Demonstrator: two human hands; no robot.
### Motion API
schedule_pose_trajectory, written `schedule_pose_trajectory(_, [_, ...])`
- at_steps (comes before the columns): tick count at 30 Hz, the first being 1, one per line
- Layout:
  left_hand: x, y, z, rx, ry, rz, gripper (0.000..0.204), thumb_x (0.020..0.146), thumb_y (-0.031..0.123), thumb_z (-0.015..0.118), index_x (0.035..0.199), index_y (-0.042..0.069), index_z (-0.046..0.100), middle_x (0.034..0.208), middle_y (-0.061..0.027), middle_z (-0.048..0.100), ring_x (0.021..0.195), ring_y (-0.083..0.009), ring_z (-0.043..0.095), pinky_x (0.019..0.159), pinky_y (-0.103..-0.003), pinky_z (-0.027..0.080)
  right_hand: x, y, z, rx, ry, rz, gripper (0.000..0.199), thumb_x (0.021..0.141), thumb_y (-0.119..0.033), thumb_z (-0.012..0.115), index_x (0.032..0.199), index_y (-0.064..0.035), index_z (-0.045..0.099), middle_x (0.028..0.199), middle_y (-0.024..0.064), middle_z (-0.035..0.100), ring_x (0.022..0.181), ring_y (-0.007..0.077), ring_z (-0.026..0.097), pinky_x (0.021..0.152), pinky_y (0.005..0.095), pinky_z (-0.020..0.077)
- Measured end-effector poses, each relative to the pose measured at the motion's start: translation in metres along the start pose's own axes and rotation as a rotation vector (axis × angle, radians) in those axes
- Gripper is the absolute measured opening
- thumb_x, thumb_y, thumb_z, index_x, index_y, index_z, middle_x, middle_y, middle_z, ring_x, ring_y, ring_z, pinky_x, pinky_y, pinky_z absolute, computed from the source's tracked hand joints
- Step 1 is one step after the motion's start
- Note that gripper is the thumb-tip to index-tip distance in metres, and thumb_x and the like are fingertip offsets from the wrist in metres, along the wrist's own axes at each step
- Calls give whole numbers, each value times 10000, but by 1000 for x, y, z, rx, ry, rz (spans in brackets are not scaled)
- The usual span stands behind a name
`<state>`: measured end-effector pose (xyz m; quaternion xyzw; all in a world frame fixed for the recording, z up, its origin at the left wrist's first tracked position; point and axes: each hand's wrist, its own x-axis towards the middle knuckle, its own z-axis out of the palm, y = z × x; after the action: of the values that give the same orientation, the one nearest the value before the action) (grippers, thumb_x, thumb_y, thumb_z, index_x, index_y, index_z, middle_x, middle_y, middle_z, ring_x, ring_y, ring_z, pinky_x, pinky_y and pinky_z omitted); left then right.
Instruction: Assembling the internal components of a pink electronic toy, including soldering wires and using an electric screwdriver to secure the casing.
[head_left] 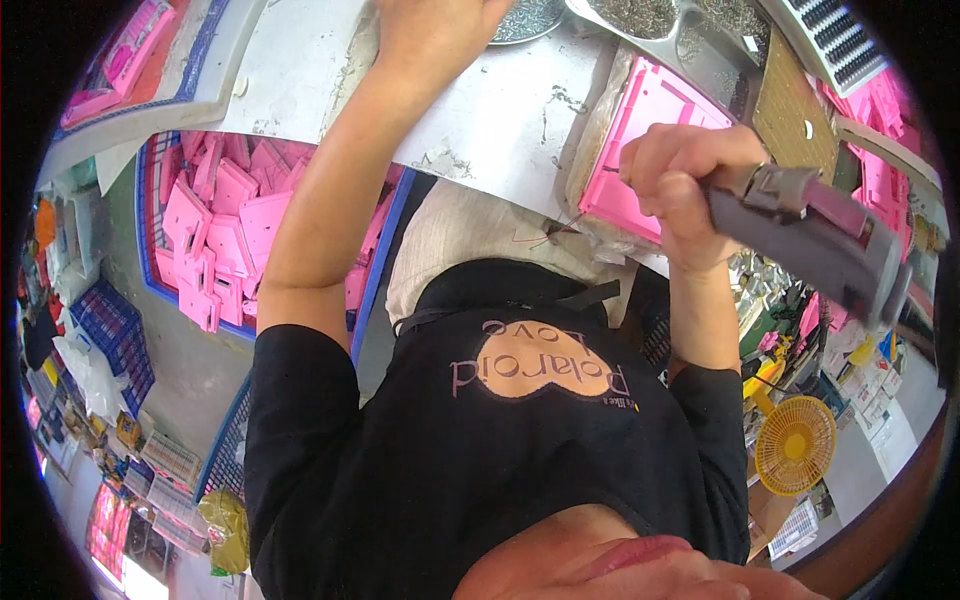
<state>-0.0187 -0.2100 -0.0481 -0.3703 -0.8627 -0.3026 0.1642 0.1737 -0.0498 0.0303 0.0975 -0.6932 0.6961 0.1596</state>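
Note:
My right hand (695, 180) is wrapped round a dark grey power screwdriver (820, 245), held above the right side of the white worktable (510, 110). The tool's tip does not show. Under that hand, a pink plastic panel (655, 110) lies on a worn, plastic-wrapped pad (603, 130). My left arm stretches to the far side of the table. There my left hand (435, 40) is beside a round metal dish (527, 22) of small screws; its fingers are cut off by the upper edge of the view.
Grey metal trays (655, 45) of screws stand at the far right, next to a brown board (795, 110) and a tray of black pieces (835, 45). Left of my body, a blue crate (150, 230) holds several pink parts. A yellow fan (795, 445) is low at the right.

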Motion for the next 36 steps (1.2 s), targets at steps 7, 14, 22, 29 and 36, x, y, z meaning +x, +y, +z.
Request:
schedule_pose_trajectory(7, [-5,7,-5,-130,-104,43,165,843,284,737,862,121,719,941,-51,695,992,-273,635,920,-481,415,-5,7,-3,-20,6,-37,188,981,-173,665,1030,-66,519,611,29,510,533,145,450,534,330,417])
schedule_pose_trajectory(14, [-69,85,-22,-559,-167,364,152,817,187,798,941,157,715,986,41,719,890,-153,627,948,-395,329,12,-35,-21,323,-155,-203,327,1004,-278,651,1204,-61,510,671,11,491,572,138,456,547,326,409])
schedule_pose_trajectory(22, [-72,92,-25,-535,-103,418,194,765,165,825,930,148,723,923,47,717,841,-148,630,936,-398,342,-3,-35,-12,309,-96,-151,289,988,-261,677,1118,-72,502,673,23,493,564,136,449,550,318,407])
schedule_pose_trajectory(29, [-56,91,-30,-570,-279,480,395,764,162,793,1141,104,693,1287,-18,694,1205,-220,617,943,-411,381,-21,-26,-1,294,13,-134,248,972,-167,674,1086,-48,489,695,53,539,581,152,495,576,338,455])
schedule_pose_trajectory(36, [-65,91,-11,-457,-407,452,450,813,169,727,1261,143,688,1367,-19,666,1324,-149,571,894,-379,396,-36,-16,19,49,52,-40,238,966,-188,699,1004,-69,497,645,40,519,555,170,493,596,366,469])
